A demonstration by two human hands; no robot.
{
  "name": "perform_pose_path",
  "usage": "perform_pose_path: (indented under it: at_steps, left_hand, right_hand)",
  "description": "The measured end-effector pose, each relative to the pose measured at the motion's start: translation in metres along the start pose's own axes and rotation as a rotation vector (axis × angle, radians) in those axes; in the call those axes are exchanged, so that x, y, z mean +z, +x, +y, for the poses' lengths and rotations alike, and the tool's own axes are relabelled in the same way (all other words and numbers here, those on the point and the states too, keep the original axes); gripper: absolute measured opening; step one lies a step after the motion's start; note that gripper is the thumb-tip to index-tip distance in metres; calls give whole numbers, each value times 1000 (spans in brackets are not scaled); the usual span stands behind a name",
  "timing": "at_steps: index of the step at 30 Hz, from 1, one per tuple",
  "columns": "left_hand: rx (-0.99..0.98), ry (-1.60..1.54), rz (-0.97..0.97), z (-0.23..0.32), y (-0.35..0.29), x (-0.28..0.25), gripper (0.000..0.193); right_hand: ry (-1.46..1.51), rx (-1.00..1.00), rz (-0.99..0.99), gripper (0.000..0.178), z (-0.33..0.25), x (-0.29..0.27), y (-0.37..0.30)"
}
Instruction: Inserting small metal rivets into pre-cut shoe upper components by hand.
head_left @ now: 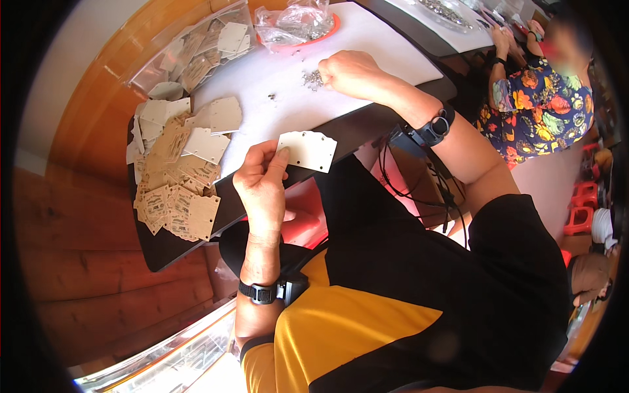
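Pinched between the thumb and fingers of my left hand point(261, 180) is a white earring card point(308, 150), with a scalloped edge and small dark holes. It is held up just off the near edge of the table. My right hand point(347, 73) is closed at a small heap of tiny silvery metal pieces point(312, 80) on the white table sheet point(288, 98). Its fingertips are pressed together, and whatever is in them is too small to make out. A few more metal bits point(272, 97) lie apart from the heap.
Brown and white cards point(196, 213) pile up along the table's left edge. Behind them is a clear bag of cards point(203, 52). A red-rimmed tray point(324, 36) under clear plastic stands at the back. Another person point(537, 105) works at a second table; red stools point(580, 203) are at far right.
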State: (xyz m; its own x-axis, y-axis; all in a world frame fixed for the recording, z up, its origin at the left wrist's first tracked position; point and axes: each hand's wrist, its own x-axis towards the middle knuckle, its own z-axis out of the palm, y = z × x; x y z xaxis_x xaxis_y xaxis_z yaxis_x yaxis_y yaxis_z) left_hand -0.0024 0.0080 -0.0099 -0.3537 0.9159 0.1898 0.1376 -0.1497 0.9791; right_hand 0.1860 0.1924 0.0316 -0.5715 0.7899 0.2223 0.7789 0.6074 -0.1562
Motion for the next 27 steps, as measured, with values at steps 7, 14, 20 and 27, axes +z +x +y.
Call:
perform_pose_path:
  at_steps: [7, 14, 20, 27]
  left_hand:
    - [-14, -23, -5, 5, -1, 0, 13]
    - [-26, -45, -13, 5, 2, 3, 12]
    - [-40, -51, 6, 8, 3, 3, 13]
    - [-25, -29, 6, 8, 2, 3, 12]
  right_hand:
    - [26, 5, -17, 8, 2, -5, -5]
    - [115, -95, -24, 9, -12, -15, -17]
    - [529, -449, 225, 9, -72, -11, -44]
    - [490, -563, 324, 9, -78, 11, -43]
